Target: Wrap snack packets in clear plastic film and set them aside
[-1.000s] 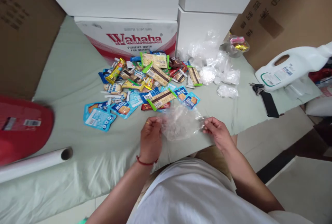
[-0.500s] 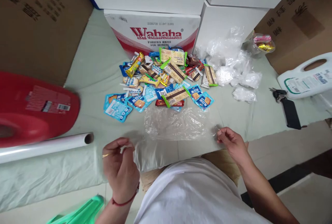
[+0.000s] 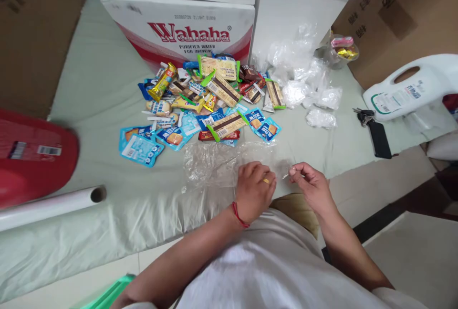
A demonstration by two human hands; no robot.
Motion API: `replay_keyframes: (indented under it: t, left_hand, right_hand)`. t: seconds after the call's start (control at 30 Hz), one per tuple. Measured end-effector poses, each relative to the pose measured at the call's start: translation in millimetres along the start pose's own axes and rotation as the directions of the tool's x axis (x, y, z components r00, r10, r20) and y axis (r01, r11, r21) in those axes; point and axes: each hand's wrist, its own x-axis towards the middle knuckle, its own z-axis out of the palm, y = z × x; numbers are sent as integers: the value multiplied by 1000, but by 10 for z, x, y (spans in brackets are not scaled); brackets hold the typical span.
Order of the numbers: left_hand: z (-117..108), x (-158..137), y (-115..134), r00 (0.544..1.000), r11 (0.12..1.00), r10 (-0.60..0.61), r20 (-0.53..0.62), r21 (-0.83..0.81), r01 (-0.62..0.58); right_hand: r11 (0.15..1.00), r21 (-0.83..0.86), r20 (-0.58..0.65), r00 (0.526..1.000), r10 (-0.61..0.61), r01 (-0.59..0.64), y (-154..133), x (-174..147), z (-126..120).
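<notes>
A clear plastic bag lies flat and crinkled near the table's front edge. My right hand pinches the bag's right end between thumb and fingertips. Palm down over the bag's right part, my left hand has its fingers curled, a gold ring on one and a red cord at the wrist. Its fingertips are hidden, so what they hold cannot be made out. Just beyond the bag spreads a pile of wrapped snacks, with blue biscuit packets at its near left and a green-ended biscuit pack in front.
Crumpled clear bags heap up right of the snacks, beside a plastic tub of sweets. Behind stands a Wahaha carton. A white jug, keys and a black phone-like object lie right; a red container and white roll left.
My left hand has swung right across the bag, from beyond its left end to close beside my right hand. My right hand keeps its pinch. The view has shifted.
</notes>
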Motion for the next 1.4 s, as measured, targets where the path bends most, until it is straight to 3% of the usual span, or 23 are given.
replay_keyframes:
  t: [0.1, 0.17, 0.3, 0.43, 0.57, 0.67, 0.77, 0.87, 0.97, 1.07, 1.13, 1.2, 1.3, 1.4]
  left_hand:
    - [-133, -3, -88, 984, 981, -134, -116, -156, 115]
    - [-242, 6, -119, 950, 941, -275, -147, -246, 235]
    - [-452, 39, -124, 818, 808, -538, -203, -400, 432]
    - [-799, 80, -66, 685, 700, -677, -268, -521, 488]
    - [-1236, 60, 13, 618, 544, -770, -159, -669, 506]
    - [-1379, -20, -56, 560, 416, -828, -31, -703, 577]
    - [-1257, -116, -306, 508, 385, -862, 6, -645, 661]
    - [-997, -183, -636, 505, 459, -860, -74, -545, 702]
    - [-785, -179, -889, 524, 528, -836, -165, -503, 684]
    - [-684, -103, -1015, 479, 503, -856, -193, -525, 686]
    - [-662, -44, -1056, 445, 480, -871, -206, -541, 690]
    - [-656, -5, -1083, 424, 475, -877, -227, -550, 687]
    - [-654, 5, -1115, 402, 474, -879, -256, -565, 675]
    - [-649, -3, -1127, 395, 477, -877, -273, -582, 658]
  right_hand:
    - [1000, -6, 13, 1000, -6, 6, 45, 53, -79]
    - [1000, -16, 38, 999, -6, 7, 59, 104, -142]
    - [998, -68, 143, 990, 4, 5, -68, 215, -323]
    - [987, -156, 298, 954, 17, 31, -387, 320, -634]
    - [966, -233, 434, 901, 0, 113, -684, 499, -988]
    - [951, -267, 559, 829, 20, 157, -791, 747, -1082]
    - [935, -309, 629, 775, 62, 176, -751, 1071, -920]
    - [928, -337, 624, 776, 92, 161, -590, 1420, -607]
    - [939, -296, 526, 850, 7, 176, -448, 1739, -322]
    - [948, -230, 269, 951, -155, 219, -433, 1922, -164]
    - [968, -178, 88, 982, -165, 179, -451, 1903, -129]
    - [993, -106, 0, 999, -55, 54, -430, 1753, -121]
    - [987, -13, 76, 984, 161, -160, -279, 1353, -67]
    - [968, 68, 236, 947, 219, -241, -71, 930, 127]
